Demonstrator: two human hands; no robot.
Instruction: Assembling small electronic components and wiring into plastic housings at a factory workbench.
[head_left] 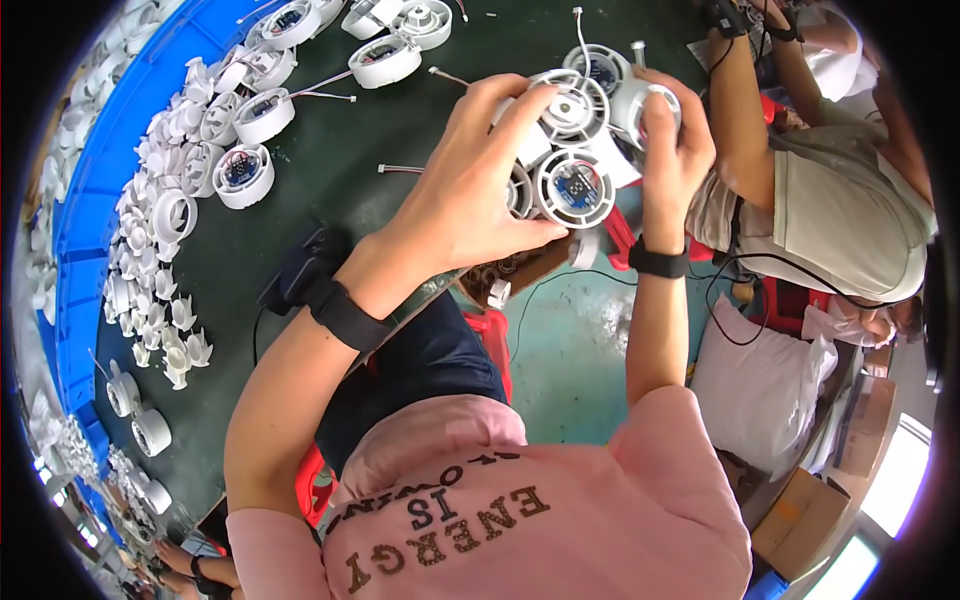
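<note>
Both hands close round a cluster of white round fan housings above the table's edge. My left hand (465, 185) grips the cluster from the left, its fingers over the top and its thumb along the lower housing. That lower housing (577, 188) shows a blue circuit board behind spokes. Above it lies a spoked housing (568, 105) with a hub in its middle. On the right, my right hand (675, 160) has its fingers curled round another housing (632, 108). Thin cables with white plugs stick out of the cluster. The fingers partly hide the housings.
More housings with boards (243, 177) stand at left on the dark green table (320, 190). Beside them lie heaped small white bladed pieces (175, 330), along a blue barrier (95, 215). A box (535, 275) sits below my hands. A co-worker's arm (740, 120) is close at right.
</note>
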